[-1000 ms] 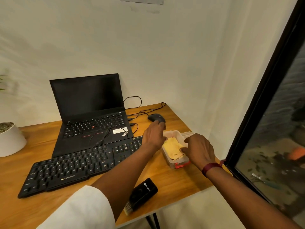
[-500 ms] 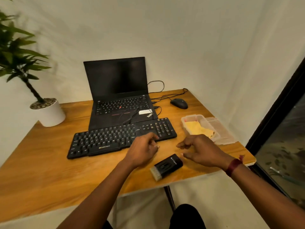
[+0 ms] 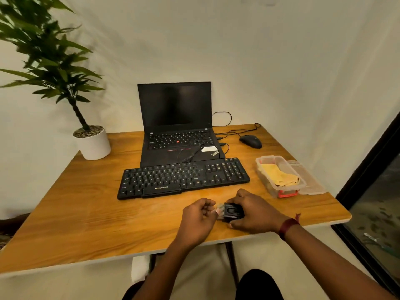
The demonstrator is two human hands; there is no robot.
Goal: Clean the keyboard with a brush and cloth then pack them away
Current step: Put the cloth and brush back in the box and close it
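Note:
A black keyboard [image 3: 184, 177] lies across the middle of the wooden table [image 3: 86, 219], in front of a laptop. My right hand [image 3: 253, 213] grips a small black brush [image 3: 230, 211] near the table's front edge, with the pale bristles pointing left. Beside it, my left hand [image 3: 199, 217] is curled, its fingertips touching the bristle end. A yellow cloth [image 3: 279, 177] lies inside a clear plastic box [image 3: 263, 163] with a red latch at the table's right side.
An open black laptop [image 3: 177, 126] stands behind the keyboard, with cables and a black mouse [image 3: 251, 141] to its right. The box's clear lid [image 3: 311, 182] lies beside the box. A potted plant [image 3: 93, 144] stands at back left. A dark window frame [image 3: 368, 176] borders the right.
Both hands have left the plastic box and come back to the front edge. My right hand has taken hold of the brush, and the view has pulled back and turned left.

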